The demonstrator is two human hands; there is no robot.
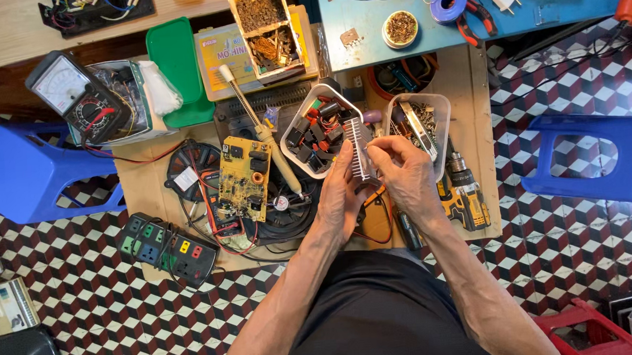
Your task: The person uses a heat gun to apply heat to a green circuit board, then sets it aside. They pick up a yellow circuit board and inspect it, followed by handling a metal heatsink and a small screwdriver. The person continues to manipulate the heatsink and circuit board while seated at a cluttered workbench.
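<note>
Both hands meet over the low wooden work board (481,140). My left hand (340,198) holds a ribbed aluminium heat sink (360,148) upright from below. My right hand (404,171) pinches the heat sink's right edge with thumb and fingertips. Just beyond the hands are two clear plastic tubs: one with black and red components (318,130), one with screws and metal bits (417,122). A yellow circuit board (244,178) lies left of my left hand, over a round black coil (287,213).
A soldering iron (261,130) lies across the board. An analogue multimeter (74,94) sits far left, a power strip (167,249) on the tiled floor, a yellow cordless drill (465,195) at right. Blue plastic stools (20,171) (603,157) flank the board.
</note>
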